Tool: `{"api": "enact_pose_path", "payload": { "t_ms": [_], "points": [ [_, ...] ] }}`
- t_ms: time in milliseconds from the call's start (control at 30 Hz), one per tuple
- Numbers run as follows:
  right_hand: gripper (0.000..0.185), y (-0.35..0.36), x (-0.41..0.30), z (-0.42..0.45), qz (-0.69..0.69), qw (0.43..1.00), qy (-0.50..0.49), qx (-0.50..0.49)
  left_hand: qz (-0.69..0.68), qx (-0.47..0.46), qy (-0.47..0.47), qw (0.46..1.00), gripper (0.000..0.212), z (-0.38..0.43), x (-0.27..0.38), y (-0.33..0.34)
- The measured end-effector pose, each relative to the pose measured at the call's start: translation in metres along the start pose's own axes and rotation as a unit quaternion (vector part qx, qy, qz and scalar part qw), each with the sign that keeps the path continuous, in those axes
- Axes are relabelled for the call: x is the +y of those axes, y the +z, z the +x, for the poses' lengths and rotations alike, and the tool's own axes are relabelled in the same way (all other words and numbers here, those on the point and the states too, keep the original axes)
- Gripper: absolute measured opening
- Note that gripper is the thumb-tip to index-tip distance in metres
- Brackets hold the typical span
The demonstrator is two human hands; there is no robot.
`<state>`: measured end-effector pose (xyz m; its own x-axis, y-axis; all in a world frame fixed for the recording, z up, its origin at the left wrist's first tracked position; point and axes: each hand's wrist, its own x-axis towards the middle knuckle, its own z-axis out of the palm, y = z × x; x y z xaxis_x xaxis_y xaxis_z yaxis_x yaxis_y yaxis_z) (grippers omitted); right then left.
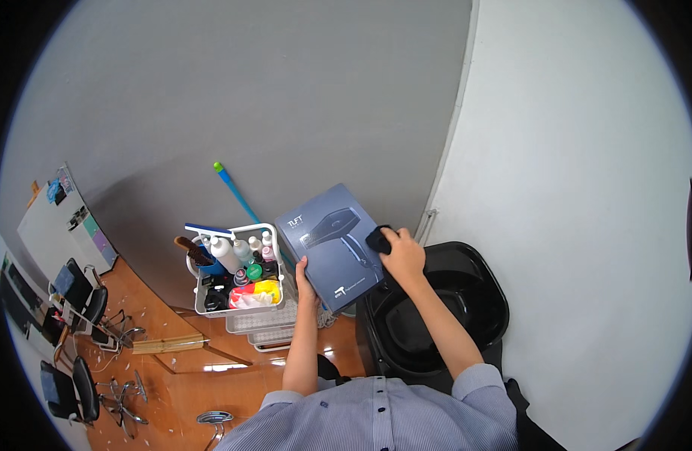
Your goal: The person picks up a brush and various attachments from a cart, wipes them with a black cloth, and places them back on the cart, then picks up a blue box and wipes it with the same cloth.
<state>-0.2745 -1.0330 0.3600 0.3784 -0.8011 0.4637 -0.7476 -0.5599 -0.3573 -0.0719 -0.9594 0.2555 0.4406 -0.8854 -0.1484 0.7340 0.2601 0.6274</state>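
My left hand (306,284) grips the lower left edge of a dark blue-grey hair dryer box (329,248), its thumb on the front face. The box is tilted, and its face shows a printed hair dryer and the maker's name, TUFT. At the box's right edge, my right hand (402,253) has its fingers closed on a small black object (379,239), perhaps a cloth or sponge. Behind and below the right forearm is a black shampoo basin (476,256).
A white trolley (241,312) on the left carries bottles, brushes and a colourful pack (256,294). Behind it leans a blue pole (239,194). A slatted wooden bench (168,344), black salon chairs (86,389) and a metal-topped stool (214,417) stand farther left and below.
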Motion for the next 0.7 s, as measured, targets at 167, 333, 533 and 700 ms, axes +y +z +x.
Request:
{"api": "enact_pose_path", "payload": {
  "t_ms": [167,333,533,700],
  "points": [
    [0.059,0.008,-0.032,-0.043,0.008,0.992,-0.101,-0.078,0.029,-0.009,0.004,1.000,0.063,0.009,-0.013,-0.013],
    [0.057,-0.005,-0.009,-0.028,0.039,0.997,-0.051,-0.040,0.047,0.022,0.028,0.998,0.063,0.000,-0.021,0.003],
    [0.054,-0.005,-0.001,-0.005,-0.007,0.998,-0.002,0.055,0.049,-0.005,0.027,0.998,0.064,0.011,-0.029,-0.013],
    [0.059,-0.002,-0.012,-0.014,0.055,0.995,-0.078,-0.029,0.094,-0.014,0.064,0.993,0.058,0.019,-0.041,-0.023]
  ]
}}
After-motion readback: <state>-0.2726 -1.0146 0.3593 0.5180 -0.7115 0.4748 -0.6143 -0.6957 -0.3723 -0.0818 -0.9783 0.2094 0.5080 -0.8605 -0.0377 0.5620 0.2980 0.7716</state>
